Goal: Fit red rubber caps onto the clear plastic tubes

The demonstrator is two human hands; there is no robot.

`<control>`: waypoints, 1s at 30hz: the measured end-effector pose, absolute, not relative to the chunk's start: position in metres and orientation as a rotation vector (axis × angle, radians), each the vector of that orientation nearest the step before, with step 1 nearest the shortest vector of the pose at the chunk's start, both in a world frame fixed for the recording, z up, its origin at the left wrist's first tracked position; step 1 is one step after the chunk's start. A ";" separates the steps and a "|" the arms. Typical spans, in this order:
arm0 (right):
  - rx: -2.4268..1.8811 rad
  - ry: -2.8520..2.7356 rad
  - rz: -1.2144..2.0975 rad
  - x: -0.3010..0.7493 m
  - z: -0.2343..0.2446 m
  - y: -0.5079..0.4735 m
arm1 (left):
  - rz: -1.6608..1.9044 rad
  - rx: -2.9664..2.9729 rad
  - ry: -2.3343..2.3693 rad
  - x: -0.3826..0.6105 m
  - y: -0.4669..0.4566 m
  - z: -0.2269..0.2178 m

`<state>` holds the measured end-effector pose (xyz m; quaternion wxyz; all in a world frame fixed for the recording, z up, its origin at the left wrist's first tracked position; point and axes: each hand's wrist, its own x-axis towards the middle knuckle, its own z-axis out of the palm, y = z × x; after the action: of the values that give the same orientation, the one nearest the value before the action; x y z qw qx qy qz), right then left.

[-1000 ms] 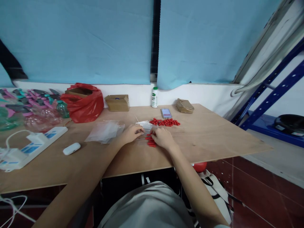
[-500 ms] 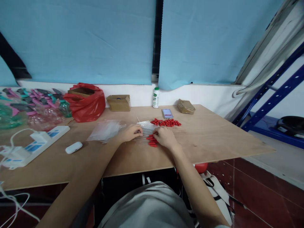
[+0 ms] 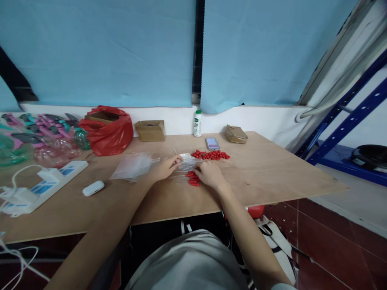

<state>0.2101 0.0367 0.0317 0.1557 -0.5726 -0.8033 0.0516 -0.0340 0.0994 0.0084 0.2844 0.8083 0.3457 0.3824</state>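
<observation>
Red pieces (image 3: pixel 194 183) partly behind right hand (image 3: pixel 207 174), left hand (image 3: pixel 165 168) by thin rods (image 3: pixel 188 165), grips unclear; phone (image 3: pixel 212 143), bottle (image 3: pixel 197 125) beyond

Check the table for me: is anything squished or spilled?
The brown package at the back right of the table looks crumpled: its top looks uneven, unlike the straighter cardboard box. I see no spill.

Toward the front edge of the bench (image 3: pixel 272 173), the right hand (image 3: pixel 208 173) partly hides red pieces (image 3: pixel 194 184), its grip unclear
</observation>
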 end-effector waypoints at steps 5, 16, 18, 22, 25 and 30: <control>-1.644 -2.287 0.094 0.209 0.031 0.036 | 1.031 2.238 0.886 -0.026 0.101 -0.003; -1.637 -2.282 0.053 0.208 0.028 0.038 | 0.966 2.498 0.885 -0.020 0.114 -0.004; -1.632 -2.296 0.068 0.208 0.028 0.037 | 0.898 2.537 0.875 -0.019 0.115 -0.003; -1.635 -2.306 0.090 0.207 0.028 0.036 | 0.802 2.581 0.891 -0.018 0.114 -0.001; -1.635 -2.300 0.088 0.208 0.027 0.036 | 0.839 2.585 0.833 -0.015 0.113 -0.001; -1.663 -2.283 0.090 0.208 0.027 0.036 | 0.891 2.609 0.873 -0.014 0.111 -0.001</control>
<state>0.2076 0.0360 0.0266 0.1570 -0.5812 -0.7978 0.0314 -0.0137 0.1106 -0.0012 0.1244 0.8952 0.2995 0.3056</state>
